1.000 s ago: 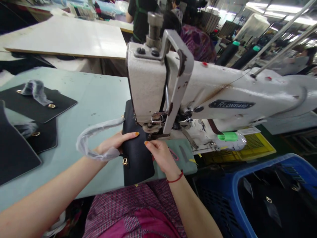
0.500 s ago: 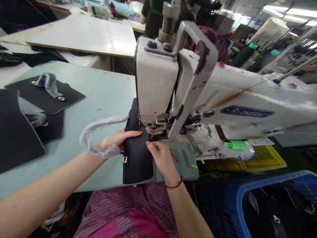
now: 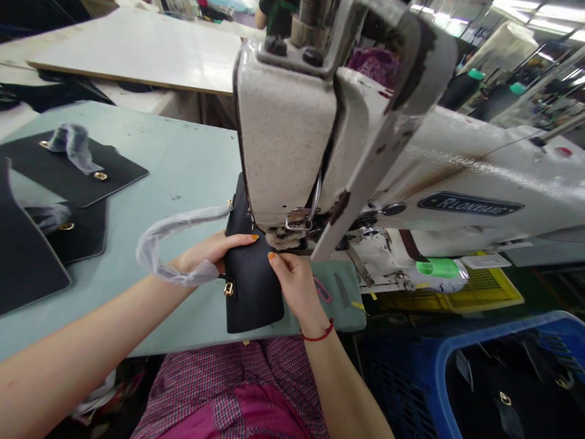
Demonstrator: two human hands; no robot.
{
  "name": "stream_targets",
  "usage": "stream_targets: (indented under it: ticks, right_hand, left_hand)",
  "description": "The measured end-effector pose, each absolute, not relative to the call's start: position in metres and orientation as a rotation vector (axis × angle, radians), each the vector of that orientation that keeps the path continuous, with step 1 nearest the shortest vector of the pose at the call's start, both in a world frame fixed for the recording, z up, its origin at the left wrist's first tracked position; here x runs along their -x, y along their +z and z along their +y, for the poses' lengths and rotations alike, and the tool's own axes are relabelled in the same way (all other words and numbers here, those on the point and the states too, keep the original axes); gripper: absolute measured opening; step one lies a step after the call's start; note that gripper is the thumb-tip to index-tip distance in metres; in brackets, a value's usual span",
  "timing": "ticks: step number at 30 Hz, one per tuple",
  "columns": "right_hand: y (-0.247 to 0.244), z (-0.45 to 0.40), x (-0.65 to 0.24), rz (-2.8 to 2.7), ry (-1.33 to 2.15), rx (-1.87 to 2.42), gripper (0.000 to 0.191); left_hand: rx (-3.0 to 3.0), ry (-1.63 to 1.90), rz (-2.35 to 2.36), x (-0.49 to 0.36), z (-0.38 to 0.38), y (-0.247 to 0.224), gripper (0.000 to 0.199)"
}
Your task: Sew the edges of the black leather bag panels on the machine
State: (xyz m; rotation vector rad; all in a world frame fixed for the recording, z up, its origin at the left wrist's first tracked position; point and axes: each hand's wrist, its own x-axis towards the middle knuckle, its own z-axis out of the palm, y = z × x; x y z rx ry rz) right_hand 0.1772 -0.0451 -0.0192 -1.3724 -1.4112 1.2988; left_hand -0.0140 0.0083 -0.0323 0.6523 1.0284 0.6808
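Note:
A black leather bag panel (image 3: pixel 253 292) with gold ring fittings lies under the needle area of the white sewing machine (image 3: pixel 286 134). Its handle (image 3: pixel 153 244), wrapped in clear plastic, loops out to the left over my left wrist. My left hand (image 3: pixel 214 251) grips the panel's left side, thumb flat on top and the other fingers mostly hidden beneath. At the right edge, close to the presser foot, my right hand (image 3: pixel 297 281) pinches the panel between thumb and fingers. The machine head hides the panel's far right part.
More black panels with wrapped handles (image 3: pixel 75 164) rest on the pale green table (image 3: pixel 183 164) at left. Pink-handled snips (image 3: pixel 322 289) lie right of my right hand. A blue basket (image 3: pixel 441 372) holding black pieces stands at lower right, near a yellow crate (image 3: pixel 489 292).
The view has shifted, so the machine head looks larger and nearer. Both hands keep their hold on the panel, with little visible movement against the machine.

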Motion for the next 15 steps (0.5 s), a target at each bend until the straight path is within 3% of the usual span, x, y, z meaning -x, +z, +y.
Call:
stream_targets:
  ticks: [15]
  right_hand:
    - [-0.014, -0.051, -0.175, -1.541, 1.079, 1.433, 0.042]
  left_hand:
    - [-0.551, 0.640, 1.083, 0.010, 0.007, -0.017, 0.025]
